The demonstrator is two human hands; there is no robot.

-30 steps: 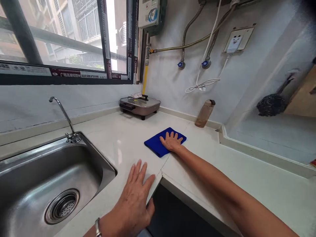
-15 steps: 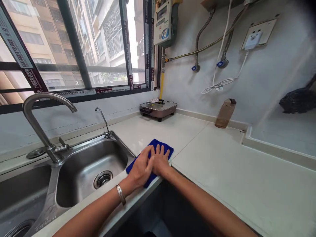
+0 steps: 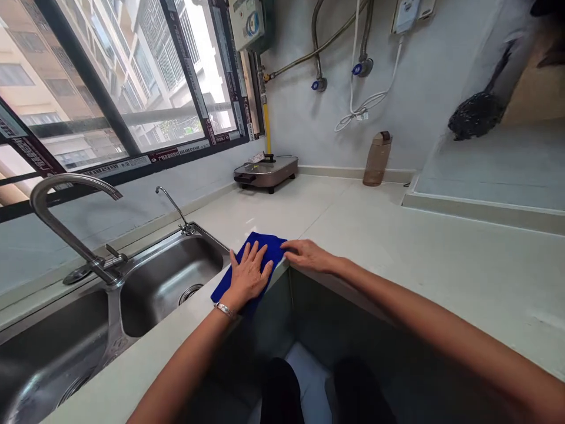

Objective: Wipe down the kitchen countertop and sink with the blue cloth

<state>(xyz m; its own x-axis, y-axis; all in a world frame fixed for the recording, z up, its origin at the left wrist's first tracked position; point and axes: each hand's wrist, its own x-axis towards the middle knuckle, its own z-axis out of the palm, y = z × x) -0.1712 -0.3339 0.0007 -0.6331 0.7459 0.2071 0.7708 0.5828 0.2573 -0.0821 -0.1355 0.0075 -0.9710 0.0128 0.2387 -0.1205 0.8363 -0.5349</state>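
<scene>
A dark blue cloth (image 3: 268, 253) lies on the counter at its inner corner, part of it over the front edge. My left hand (image 3: 248, 275) rests flat on this cloth with its fingers spread, a silver bracelet on the wrist. At the cloth's right corner, my right hand (image 3: 305, 254) has its thumb and fingertips closed on the edge of the fabric.
Left of the cloth is a double steel sink (image 3: 115, 309) with a large faucet (image 3: 73, 227) and a slim faucet (image 3: 171, 203). An electric pan (image 3: 267, 172) and a brown bottle (image 3: 377, 160) stand at the back of the white counter (image 3: 397, 259).
My hands have come apart: the left now lies alone on the cloth, and the right has moved to its right corner. The camera view has shifted right and downward.
</scene>
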